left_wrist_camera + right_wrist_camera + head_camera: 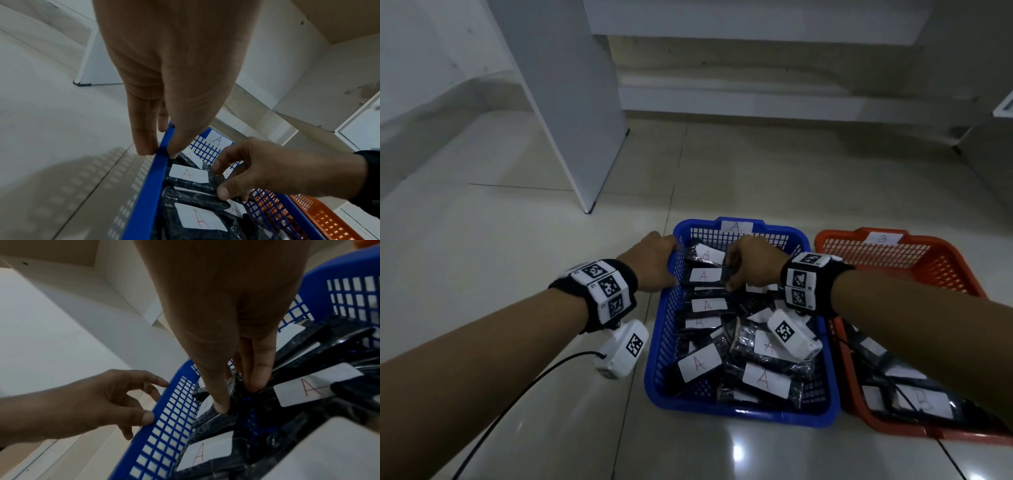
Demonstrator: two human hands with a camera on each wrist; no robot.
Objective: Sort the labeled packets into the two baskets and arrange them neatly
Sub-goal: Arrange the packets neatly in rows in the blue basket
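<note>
The blue basket (739, 416) marked A lies mid-floor, holding several black packets with white A labels. My left hand (669, 263) grips its left rim (144, 203) near the far corner, thumb inside and fingers outside (161, 151). Inside the basket, my right hand (731, 274) pinches the right end of one A packet (705, 275) between thumb and fingers (221, 181); the packet (188, 173) lies flat in a row along the left wall. The orange basket (935, 260) marked B stands to the right, with packets in its near end, partly hidden by my right forearm.
A white upright panel (571, 102) stands on the tiled floor behind and left of the baskets. A low white shelf unit (756, 99) runs along the back. A black cable (517, 394) trails across the floor under my left arm.
</note>
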